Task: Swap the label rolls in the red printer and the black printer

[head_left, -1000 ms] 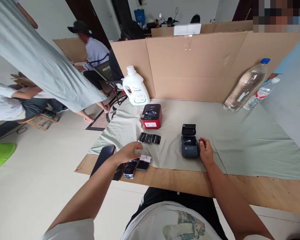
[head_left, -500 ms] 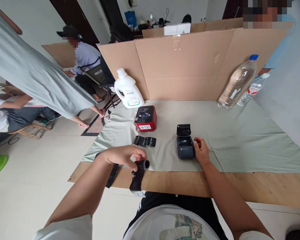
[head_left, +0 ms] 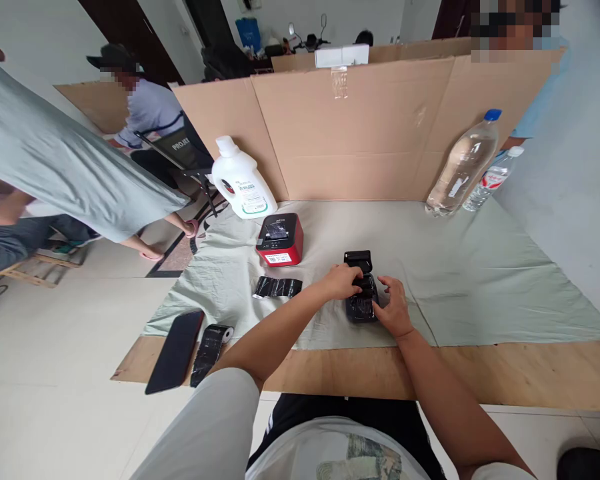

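A small black portable printer (head_left: 354,317) lies on the cloth with its lid (head_left: 359,259) raised. My left hand (head_left: 341,281) reaches in from the left, fingers closed on a roll of black label paper (head_left: 364,285) at the printer's open bay. From the roll a shiny black strip (head_left: 363,308) hangs over the printer's front. My right hand (head_left: 394,308) is at the printer's right side, fingers apart and curved, its thumb close to the strip's edge. Whether that thumb touches the strip I cannot tell.
A red and black box (head_left: 280,240) and a black strip (head_left: 277,287) lie left of the printer. Nearer me are a dark phone-like slab (head_left: 175,353) and another black roll (head_left: 213,347). A white jug (head_left: 244,183), water bottle (head_left: 465,167) and smaller bottle (head_left: 493,180) stand before a cardboard screen (head_left: 355,140).
My left hand has moved right with the black roll, from the table's front edge to the printer's bay. My right hand stays beside the printer, its fingers now more spread.
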Available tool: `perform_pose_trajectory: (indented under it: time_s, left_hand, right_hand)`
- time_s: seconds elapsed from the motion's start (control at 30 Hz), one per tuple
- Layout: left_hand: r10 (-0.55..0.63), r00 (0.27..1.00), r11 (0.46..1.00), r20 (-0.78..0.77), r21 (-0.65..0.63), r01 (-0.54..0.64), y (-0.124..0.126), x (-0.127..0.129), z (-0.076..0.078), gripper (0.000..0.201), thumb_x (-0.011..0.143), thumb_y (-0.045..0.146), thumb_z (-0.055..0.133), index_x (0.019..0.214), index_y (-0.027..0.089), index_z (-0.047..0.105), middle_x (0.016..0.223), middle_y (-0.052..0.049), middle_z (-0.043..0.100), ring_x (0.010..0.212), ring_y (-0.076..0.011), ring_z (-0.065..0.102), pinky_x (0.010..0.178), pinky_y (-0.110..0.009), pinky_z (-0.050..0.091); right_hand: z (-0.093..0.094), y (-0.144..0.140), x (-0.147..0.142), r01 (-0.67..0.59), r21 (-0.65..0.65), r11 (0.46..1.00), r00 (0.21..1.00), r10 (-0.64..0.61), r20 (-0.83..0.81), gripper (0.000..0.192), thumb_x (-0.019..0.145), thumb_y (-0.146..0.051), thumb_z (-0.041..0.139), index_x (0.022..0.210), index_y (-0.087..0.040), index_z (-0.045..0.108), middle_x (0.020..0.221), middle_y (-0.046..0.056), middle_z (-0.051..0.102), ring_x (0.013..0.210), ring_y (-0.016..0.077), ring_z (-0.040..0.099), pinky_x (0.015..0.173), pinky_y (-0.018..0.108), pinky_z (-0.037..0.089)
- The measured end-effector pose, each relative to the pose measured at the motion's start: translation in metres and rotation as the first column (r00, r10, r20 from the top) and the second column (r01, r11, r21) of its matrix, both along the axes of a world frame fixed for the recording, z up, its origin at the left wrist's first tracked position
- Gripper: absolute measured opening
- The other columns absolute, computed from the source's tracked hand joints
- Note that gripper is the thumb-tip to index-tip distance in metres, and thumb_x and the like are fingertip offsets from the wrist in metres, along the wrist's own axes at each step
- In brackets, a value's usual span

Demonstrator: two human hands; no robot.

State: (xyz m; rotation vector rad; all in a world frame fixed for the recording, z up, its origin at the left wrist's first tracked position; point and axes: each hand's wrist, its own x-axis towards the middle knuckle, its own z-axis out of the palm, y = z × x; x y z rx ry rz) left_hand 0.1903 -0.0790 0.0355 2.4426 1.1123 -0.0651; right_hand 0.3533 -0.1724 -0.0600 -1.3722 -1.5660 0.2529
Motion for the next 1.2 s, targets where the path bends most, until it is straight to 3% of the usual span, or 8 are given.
perform_pose_trajectory:
  time_s: [0.23, 0.53, 0.63, 0.73, 0.83, 0.93, 1.07, 1.2]
  left_hand:
    - [-0.037, 0.997, 0.991, -0.072, 0.128, 0.046, -0.003, 0.000, -0.003, 0.028, 0.081, 0.030, 0.063, 0.106, 0.019, 0.064, 0.103, -0.010, 0.068, 0.114, -0.0291, 0.052, 0.096, -0.041, 0.037]
    - [0.016, 1.000, 0.970, -0.010, 0.241, -0.013, -0.009, 0.001, -0.016, 0.030, 0.080, 0.038, 0.068, 0.106, 0.023, 0.070, 0.114, -0.009, 0.059, 0.115, -0.0279, 0.047, 0.094, -0.038, 0.036]
    - [-0.026, 0.999, 0.973, 0.041, 0.228, 0.016, -0.010, 0.000, -0.019, 0.026, 0.085, 0.035, 0.062, 0.107, 0.022, 0.069, 0.106, -0.008, 0.065, 0.111, -0.0261, 0.050, 0.095, -0.039, 0.034]
    - [-0.017, 0.979, 0.969, 0.201, 0.243, -0.033, -0.012, -0.005, -0.025, 0.023, 0.093, 0.032, 0.051, 0.097, 0.022, 0.070, 0.101, -0.006, 0.068, 0.105, -0.0234, 0.053, 0.095, -0.041, 0.036]
    - [0.071, 0.875, 0.926, 0.479, 0.295, -0.237, -0.013, -0.012, -0.033, 0.033, 0.097, 0.035, 0.039, 0.098, 0.019, 0.068, 0.102, -0.009, 0.065, 0.102, -0.0224, 0.055, 0.094, -0.040, 0.040]
    - [0.111, 0.720, 0.882, 0.685, 0.266, -0.390, -0.012, -0.019, -0.042, 0.045, 0.098, 0.046, 0.031, 0.120, 0.016, 0.057, 0.122, -0.014, 0.057, 0.118, -0.0249, 0.049, 0.102, -0.043, 0.039]
    - [0.077, 0.634, 0.950, 0.769, 0.135, -0.280, -0.017, -0.023, -0.054, 0.058, 0.098, 0.053, 0.024, 0.142, 0.016, 0.035, 0.143, -0.016, 0.043, 0.133, -0.0248, 0.041, 0.112, -0.045, 0.033]
    - [0.043, 0.543, 0.950, 0.839, 0.134, -0.283, -0.032, -0.026, -0.061, 0.053, 0.099, 0.050, 0.025, 0.138, 0.017, 0.038, 0.136, -0.015, 0.049, 0.128, -0.0232, 0.046, 0.110, -0.044, 0.035]
  right_hand:
    - [0.009, 0.000, -0.003, -0.022, 0.041, 0.999, 0.998, 0.020, 0.052, 0.034, 0.076, -0.034, 0.059, 0.109, -0.023, 0.060, 0.112, 0.011, 0.058, 0.107, 0.0281, 0.053, 0.095, 0.050, 0.046]
    - [0.011, -0.002, -0.004, -0.036, 0.060, 0.998, 0.996, 0.031, 0.084, 0.033, 0.072, -0.029, 0.063, 0.104, -0.024, 0.063, 0.112, 0.010, 0.057, 0.107, 0.0276, 0.053, 0.096, 0.049, 0.046]
    - [0.015, -0.005, -0.004, -0.063, 0.055, 0.997, 0.992, 0.057, 0.110, 0.028, 0.071, -0.035, 0.066, 0.097, -0.025, 0.066, 0.113, 0.010, 0.057, 0.107, 0.0283, 0.052, 0.096, 0.050, 0.045]
    - [0.019, -0.007, -0.003, -0.094, 0.035, 0.995, 0.990, 0.090, 0.104, 0.030, 0.073, -0.049, 0.067, 0.091, -0.025, 0.068, 0.114, 0.010, 0.057, 0.108, 0.0291, 0.050, 0.093, 0.049, 0.045]
    - [0.020, -0.008, -0.002, -0.147, 0.080, 0.986, 0.987, 0.141, 0.080, 0.034, 0.079, -0.054, 0.060, 0.086, -0.023, 0.069, 0.113, 0.011, 0.056, 0.109, 0.0284, 0.048, 0.088, 0.045, 0.046]
    - [0.019, -0.008, -0.002, -0.148, 0.116, 0.982, 0.987, 0.138, 0.085, 0.028, 0.083, -0.047, 0.057, 0.082, -0.023, 0.070, 0.111, 0.009, 0.057, 0.108, 0.0267, 0.049, 0.086, 0.043, 0.046]
    - [0.019, -0.008, -0.002, -0.112, 0.129, 0.985, 0.990, 0.099, 0.097, 0.020, 0.085, -0.037, 0.056, 0.081, -0.023, 0.070, 0.104, 0.008, 0.058, 0.103, 0.0245, 0.051, 0.085, 0.042, 0.047]
    - [0.018, -0.007, -0.001, -0.045, 0.180, 0.983, 0.998, 0.035, 0.061, 0.016, 0.086, -0.032, 0.055, 0.091, -0.022, 0.066, 0.102, 0.009, 0.058, 0.100, 0.0235, 0.053, 0.088, 0.044, 0.046]
